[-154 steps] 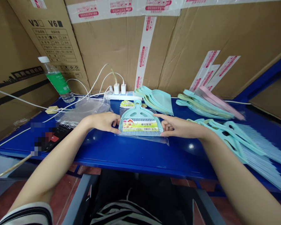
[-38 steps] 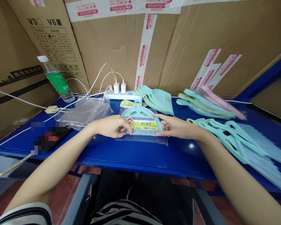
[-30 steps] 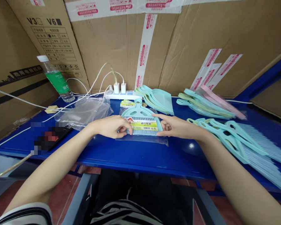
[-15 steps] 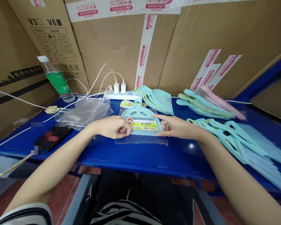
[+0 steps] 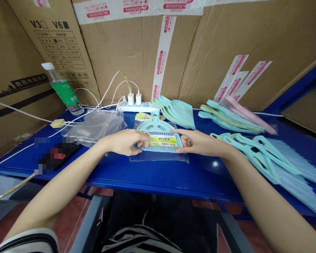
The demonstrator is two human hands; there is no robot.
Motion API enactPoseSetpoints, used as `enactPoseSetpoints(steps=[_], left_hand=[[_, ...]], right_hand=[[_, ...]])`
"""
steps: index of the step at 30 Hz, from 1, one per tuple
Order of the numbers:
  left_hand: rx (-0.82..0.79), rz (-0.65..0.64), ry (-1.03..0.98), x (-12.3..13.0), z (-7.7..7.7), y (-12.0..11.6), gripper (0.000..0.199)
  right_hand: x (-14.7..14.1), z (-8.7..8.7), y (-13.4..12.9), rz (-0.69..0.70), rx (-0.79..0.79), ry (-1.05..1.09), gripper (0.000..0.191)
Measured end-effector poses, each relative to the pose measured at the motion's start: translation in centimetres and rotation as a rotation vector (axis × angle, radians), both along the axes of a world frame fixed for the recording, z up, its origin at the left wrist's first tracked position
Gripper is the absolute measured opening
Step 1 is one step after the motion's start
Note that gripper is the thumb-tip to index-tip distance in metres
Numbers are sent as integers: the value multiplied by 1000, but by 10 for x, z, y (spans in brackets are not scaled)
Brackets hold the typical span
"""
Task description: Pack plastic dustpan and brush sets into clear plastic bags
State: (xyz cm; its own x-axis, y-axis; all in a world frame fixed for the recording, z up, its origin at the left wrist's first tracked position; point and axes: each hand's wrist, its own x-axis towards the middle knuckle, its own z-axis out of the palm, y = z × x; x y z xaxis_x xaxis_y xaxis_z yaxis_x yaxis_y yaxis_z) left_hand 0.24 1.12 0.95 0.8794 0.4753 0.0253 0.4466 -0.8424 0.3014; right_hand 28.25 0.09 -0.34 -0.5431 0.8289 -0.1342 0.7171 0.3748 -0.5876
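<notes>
I'm watching my left hand [image 5: 123, 142] pinching the teal dustpan [image 5: 155, 123] near its label [image 5: 163, 141], its fingers [image 5: 145, 141] drawn narrow, while my right hand [image 5: 200, 143] is spreading its fingers [image 5: 179, 130] wide around the dustpan's right edge. The dustpan is lying on a clear plastic bag [image 5: 158, 157] on the blue table [image 5: 116, 179].

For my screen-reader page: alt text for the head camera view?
A person's left hand and right hand touch a mint-green tabletop brush lying on a clear plastic bag on a blue table. More brushes and dustpans lie behind and to the right.
</notes>
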Motion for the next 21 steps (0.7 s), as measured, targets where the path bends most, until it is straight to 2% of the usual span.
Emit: enactPoseSetpoints(steps=[6, 21], left_hand=[[26, -39, -13, -1, 0, -1, 17], [-43, -39, -41, 1, -2, 0, 19]], right_hand=[[1, 0, 0, 6, 8, -2, 75], [2, -1, 1, 28, 32, 6, 72]])
